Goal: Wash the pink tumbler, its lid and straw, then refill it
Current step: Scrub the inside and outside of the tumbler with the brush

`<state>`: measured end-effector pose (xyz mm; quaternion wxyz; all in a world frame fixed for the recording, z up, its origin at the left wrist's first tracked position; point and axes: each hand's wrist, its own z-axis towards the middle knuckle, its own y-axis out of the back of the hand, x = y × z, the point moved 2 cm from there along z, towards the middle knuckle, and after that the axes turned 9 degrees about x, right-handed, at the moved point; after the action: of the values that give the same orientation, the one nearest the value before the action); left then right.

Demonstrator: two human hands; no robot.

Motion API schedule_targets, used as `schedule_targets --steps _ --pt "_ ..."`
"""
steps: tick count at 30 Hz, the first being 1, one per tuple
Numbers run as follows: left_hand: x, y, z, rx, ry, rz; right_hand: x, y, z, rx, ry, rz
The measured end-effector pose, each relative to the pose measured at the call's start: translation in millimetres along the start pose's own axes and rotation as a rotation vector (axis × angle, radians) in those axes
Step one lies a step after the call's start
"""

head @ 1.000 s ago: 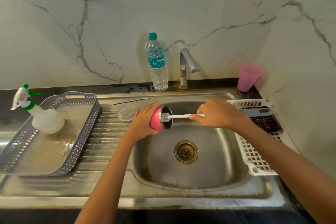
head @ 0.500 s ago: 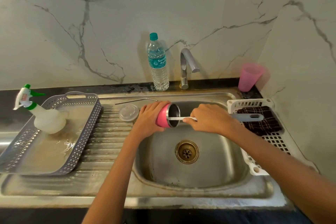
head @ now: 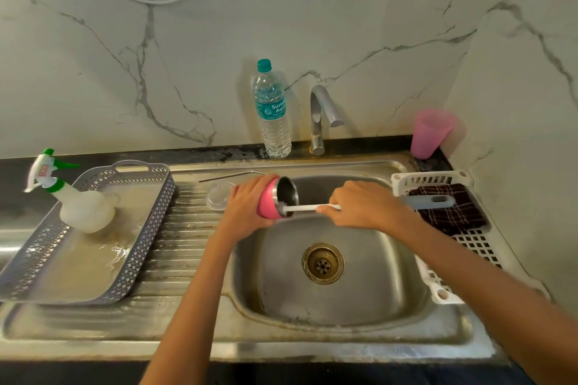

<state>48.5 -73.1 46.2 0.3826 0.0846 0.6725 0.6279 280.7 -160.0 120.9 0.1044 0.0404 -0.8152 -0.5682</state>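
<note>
My left hand [head: 247, 208] grips the pink tumbler [head: 269, 201], tipped on its side over the sink basin [head: 369, 291] with its steel mouth facing right. My right hand [head: 359, 205] holds a white bottle brush [head: 308, 207] by its shaft; the bristle end sits at the tumbler's lower rim, and the grey handle end sticks out to the right. The clear lid [head: 219, 197] lies flat on the ribbed drainboard just left of the tumbler. The metal straw [head: 231, 176] lies behind it along the sink's back edge.
A water bottle [head: 272, 112] and the tap [head: 320, 116] stand behind the basin. A pink cup [head: 428, 133] is at the back right. A white rack [head: 438, 284] with a dark cloth [head: 450, 212] sits right. A grey tray [head: 137, 244] with a spray bottle [head: 81, 206] sits left.
The brush first went deeper into the tumbler, then drew back so its bristles are at the lower rim. The tumbler's mouth has tilted slightly more upward.
</note>
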Motion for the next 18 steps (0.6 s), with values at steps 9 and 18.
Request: schedule_targets --steps 9,18 --pt "13 -2 -6 -0.029 0.037 -0.06 -8 -9 5 0.056 -0.026 0.072" --pt "8 0 0 -0.032 0.02 -0.1 -8 -7 6 0.046 -0.039 0.074"
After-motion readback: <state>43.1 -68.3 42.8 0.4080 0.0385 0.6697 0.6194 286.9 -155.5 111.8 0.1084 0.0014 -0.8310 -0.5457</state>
